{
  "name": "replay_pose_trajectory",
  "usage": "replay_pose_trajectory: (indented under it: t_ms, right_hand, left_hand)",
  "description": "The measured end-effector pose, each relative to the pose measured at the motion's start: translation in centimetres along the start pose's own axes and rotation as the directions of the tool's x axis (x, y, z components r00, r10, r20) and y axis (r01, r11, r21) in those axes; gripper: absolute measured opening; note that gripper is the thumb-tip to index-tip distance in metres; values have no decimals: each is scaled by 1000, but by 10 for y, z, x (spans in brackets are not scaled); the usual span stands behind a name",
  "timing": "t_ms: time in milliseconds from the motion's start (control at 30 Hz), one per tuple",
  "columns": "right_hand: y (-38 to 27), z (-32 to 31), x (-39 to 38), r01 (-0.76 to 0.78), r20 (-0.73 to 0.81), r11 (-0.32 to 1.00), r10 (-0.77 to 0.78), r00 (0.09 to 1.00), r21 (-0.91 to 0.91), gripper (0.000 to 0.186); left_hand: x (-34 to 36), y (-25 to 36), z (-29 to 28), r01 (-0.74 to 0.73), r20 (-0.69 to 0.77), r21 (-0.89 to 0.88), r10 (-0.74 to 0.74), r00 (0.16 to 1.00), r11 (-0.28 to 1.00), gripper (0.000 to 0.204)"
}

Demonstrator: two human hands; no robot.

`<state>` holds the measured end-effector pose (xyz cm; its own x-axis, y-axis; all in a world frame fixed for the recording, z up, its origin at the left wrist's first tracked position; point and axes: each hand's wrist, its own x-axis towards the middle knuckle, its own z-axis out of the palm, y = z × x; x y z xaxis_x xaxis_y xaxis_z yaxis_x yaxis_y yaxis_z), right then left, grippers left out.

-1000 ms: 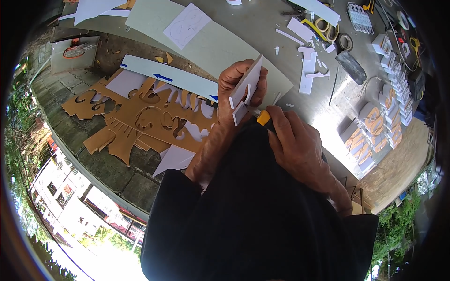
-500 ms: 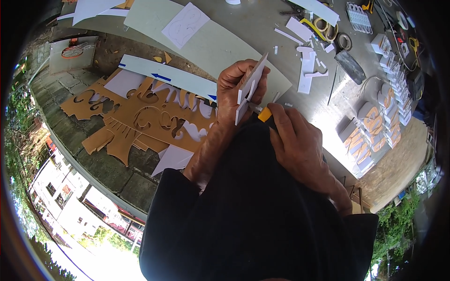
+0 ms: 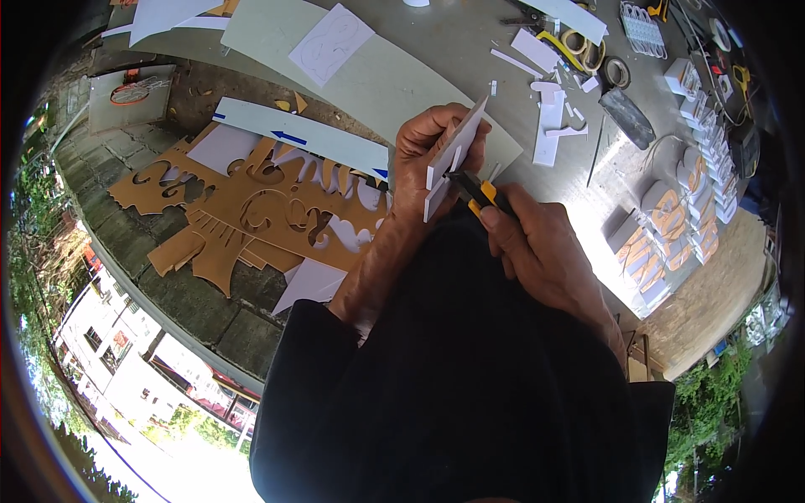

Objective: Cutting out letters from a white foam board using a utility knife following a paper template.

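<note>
My left hand grips a white foam board piece on edge, its fingers wrapped behind it. A slot or cut-out shows in the lower part of the board. In my right hand is a yellow and black utility knife, pointing up and left. Its tip meets the board near that slot; the blade itself is too small to make out. Both hands are held close in front of my dark shirt, over the near edge of a long pale board.
Left lie brown cut-out sheets and a white strip with blue arrows. A drawn paper rests on the pale board. On the grey table are white scraps, tape rolls, a dark block and rows of white-edged pieces.
My right hand has turned and shifted slightly down and right. More of the knife's body now shows, angled to the board. The left hand and board have moved slightly right.
</note>
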<state>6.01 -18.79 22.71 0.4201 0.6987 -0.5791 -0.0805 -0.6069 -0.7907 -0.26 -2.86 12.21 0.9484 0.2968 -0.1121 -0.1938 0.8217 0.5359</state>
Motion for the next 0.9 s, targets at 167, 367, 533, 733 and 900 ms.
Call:
replay_pose_trajectory:
  t_ms: [167, 367, 533, 733, 900]
  right_hand:
    - [-6, -2, 1, -75, 55, 993, 70, 996, 89, 36]
    - [-12, -9, 2, -275, 260, 949, 229, 938, 155, 41]
    - [0, 7, -5, 165, -156, 964, -199, 968, -208, 28]
    - [7, 19, -4, 190, -240, 898, -302, 923, -397, 26]
    - [3, 17, -4, 148, -195, 931, -221, 955, -333, 27]
  left_hand:
    - [0, 0, -9, 67, 25, -28, -66, 997, 997, 21]
    - [-2, -3, -12, -13, 97, 1, 13, 995, 1000, 22]
    - [0, 2, -5, 8, 66, 7, -8, 998, 1000, 22]
    - [0, -1, -8, 13, 46, 28, -14, 999, 1000, 23]
    - [-1, -4, -8, -17, 36, 36, 15, 999, 999, 23]
